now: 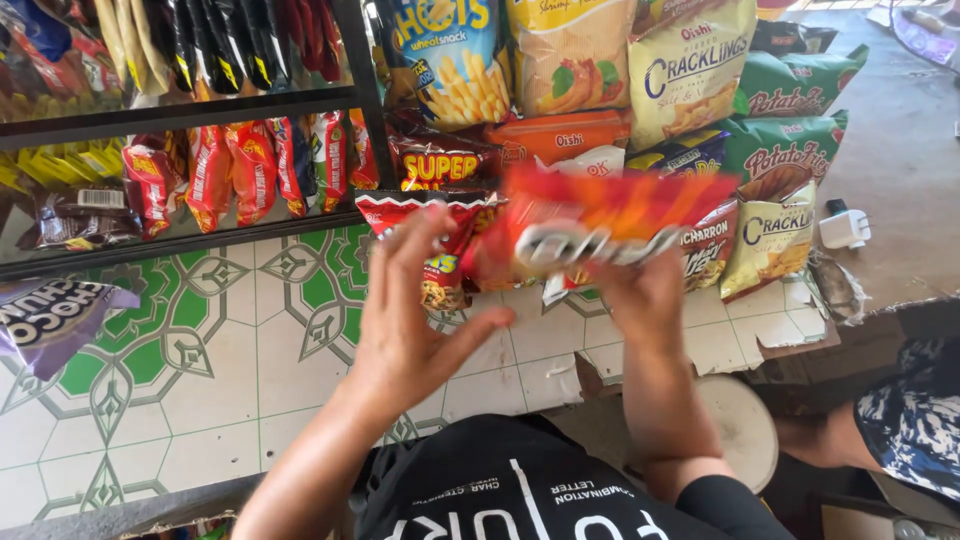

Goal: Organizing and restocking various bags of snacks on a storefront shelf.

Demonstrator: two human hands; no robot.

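Overhead, one orange snack bag (pixel 610 225), two hands.

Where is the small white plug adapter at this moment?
In the head view, the white adapter lies far right on the bare counter, beside the green snack bags.

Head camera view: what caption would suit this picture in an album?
Right hand holds a blurred red-orange snack bag; open left hand beside it.

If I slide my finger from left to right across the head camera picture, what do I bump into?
Purple snack bag → red packets on the shelf → left hand → blurred orange-red packet in the right hand → white plug adapter → blue patterned cloth.
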